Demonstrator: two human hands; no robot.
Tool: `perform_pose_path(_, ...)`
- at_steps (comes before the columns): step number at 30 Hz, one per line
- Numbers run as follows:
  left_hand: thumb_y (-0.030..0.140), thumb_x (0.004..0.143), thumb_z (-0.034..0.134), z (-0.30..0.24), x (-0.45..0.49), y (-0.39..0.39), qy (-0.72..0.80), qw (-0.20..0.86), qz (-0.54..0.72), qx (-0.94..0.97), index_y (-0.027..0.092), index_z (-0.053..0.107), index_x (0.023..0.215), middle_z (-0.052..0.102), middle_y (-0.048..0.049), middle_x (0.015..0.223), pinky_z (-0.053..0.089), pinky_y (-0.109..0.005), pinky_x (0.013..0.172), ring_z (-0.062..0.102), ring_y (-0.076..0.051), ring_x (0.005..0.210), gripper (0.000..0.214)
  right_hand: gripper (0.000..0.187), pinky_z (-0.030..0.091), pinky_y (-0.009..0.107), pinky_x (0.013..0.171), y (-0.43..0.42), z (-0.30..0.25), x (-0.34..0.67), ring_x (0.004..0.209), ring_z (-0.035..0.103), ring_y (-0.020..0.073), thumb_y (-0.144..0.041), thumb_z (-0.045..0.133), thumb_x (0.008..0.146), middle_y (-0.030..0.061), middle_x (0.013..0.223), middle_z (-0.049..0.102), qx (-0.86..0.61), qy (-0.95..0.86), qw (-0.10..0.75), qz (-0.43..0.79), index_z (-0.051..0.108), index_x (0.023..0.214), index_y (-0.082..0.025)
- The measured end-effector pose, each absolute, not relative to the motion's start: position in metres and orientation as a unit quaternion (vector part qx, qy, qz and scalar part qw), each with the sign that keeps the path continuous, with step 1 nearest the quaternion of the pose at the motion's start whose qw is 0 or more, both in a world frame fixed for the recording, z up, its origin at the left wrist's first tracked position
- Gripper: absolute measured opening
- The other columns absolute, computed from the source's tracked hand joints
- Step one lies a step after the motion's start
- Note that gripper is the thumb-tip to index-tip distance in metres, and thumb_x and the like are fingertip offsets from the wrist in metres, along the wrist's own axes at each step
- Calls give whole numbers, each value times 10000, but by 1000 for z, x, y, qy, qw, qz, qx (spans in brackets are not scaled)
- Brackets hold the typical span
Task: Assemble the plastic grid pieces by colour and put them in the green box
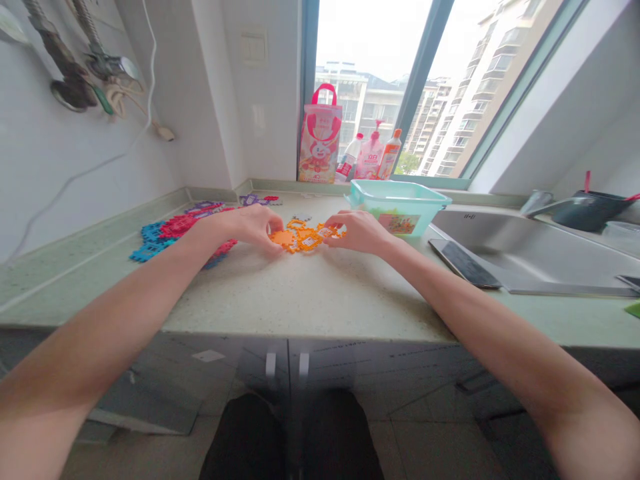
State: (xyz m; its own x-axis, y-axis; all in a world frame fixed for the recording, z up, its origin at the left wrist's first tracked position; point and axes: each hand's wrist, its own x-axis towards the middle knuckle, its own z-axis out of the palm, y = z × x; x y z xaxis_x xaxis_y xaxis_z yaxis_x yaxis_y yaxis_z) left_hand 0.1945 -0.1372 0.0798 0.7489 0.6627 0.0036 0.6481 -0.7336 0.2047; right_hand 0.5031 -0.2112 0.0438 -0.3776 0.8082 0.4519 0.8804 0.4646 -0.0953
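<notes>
Flat orange plastic interlocking toy pieces (306, 240) lie in a cluster on the counter between my two hands. My left hand (254, 227) has its thumb and fingers closed on the solid orange piece at the cluster's left end. At the right end, my right hand (357, 231) pinches a ring-like orange piece between thumb and fingers. Left of my left hand is a heap of blue, red and purple pieces (173, 230), partly hidden behind my left forearm. A translucent teal plastic box (425, 212) with something green inside stands just behind my right hand.
A steel sink (550, 260) is set into the counter (310, 300) at right, with a phone (463, 262) on its near left edge. Under the window stand a pink bag (320, 150) and several bottles (370, 157). Cabinet doors (340, 367) are below the counter.
</notes>
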Motion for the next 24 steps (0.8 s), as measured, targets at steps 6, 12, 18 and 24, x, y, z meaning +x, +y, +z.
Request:
perform_pose_path(6, 539, 711, 800, 77, 207, -141, 283, 66, 133, 948, 218, 793, 998, 791, -34, 930, 474, -300, 759, 698, -203, 843, 430, 313, 476, 309, 785, -214, 38, 492, 857, 706, 201, -421, 805, 866, 61, 1038, 788, -482, -850, 207, -56, 822, 1126, -246)
perform_pose_path(12, 593, 730, 773, 64, 227, -154, 283, 14, 138, 949, 235, 779, 846, 733, 6, 754, 385, -294, 636, 629, -166, 674, 376, 346, 463, 307, 780, -221, 38, 478, 875, 704, 219, -450, 801, 865, 65, 1028, 779, -468, -859, 196, -60, 814, 1145, -248)
perform_pose_path(18, 601, 720, 762, 63, 233, -163, 297, 15, 93, 950, 241, 732, 797, 683, 23, 702, 325, -301, 591, 581, -161, 621, 370, 364, 482, 315, 794, -224, 40, 475, 892, 717, 228, -440, 787, 859, 70, 1078, 774, -491, -853, 167, -60, 798, 1172, -256)
perform_pose_path(24, 593, 726, 764, 63, 232, -163, 290, 37, 92, 952, 244, 739, 784, 664, 24, 670, 316, -303, 588, 567, -157, 597, 355, 445, 488, 330, 748, -222, 42, 484, 875, 725, 240, -462, 771, 854, 88, 1135, 762, -511, -838, 159, -102, 775, 1252, -263)
